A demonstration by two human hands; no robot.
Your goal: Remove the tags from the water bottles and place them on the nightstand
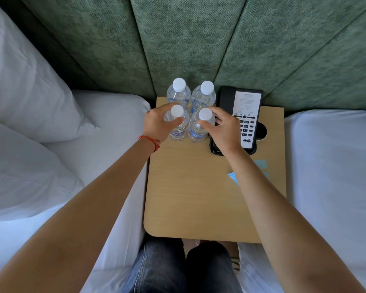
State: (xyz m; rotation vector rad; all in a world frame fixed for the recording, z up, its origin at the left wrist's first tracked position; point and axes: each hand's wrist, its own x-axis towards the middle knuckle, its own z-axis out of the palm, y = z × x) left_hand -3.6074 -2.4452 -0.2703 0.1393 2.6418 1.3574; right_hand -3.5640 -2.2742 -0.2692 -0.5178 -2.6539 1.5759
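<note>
Several clear water bottles with white caps stand upright in a tight square at the back of the wooden nightstand (188, 191). My left hand (156, 123) is wrapped around the front left bottle (177, 121) at its shoulder. My right hand (222, 130) grips the front right bottle (201, 125) the same way. Behind them stand the back left bottle (178, 92) and the back right bottle (204, 95), untouched. Light blue tags (260, 163) lie flat on the nightstand's right side, partly hidden by my right forearm. No tag shows on any bottle neck.
A black desk phone (247, 111) with a white card sits right of the bottles, touching my right hand's far side. White beds and pillows (30, 102) flank the nightstand. A green padded headboard (188, 39) rises behind. My knees in dark jeans (178, 267) are below the front edge.
</note>
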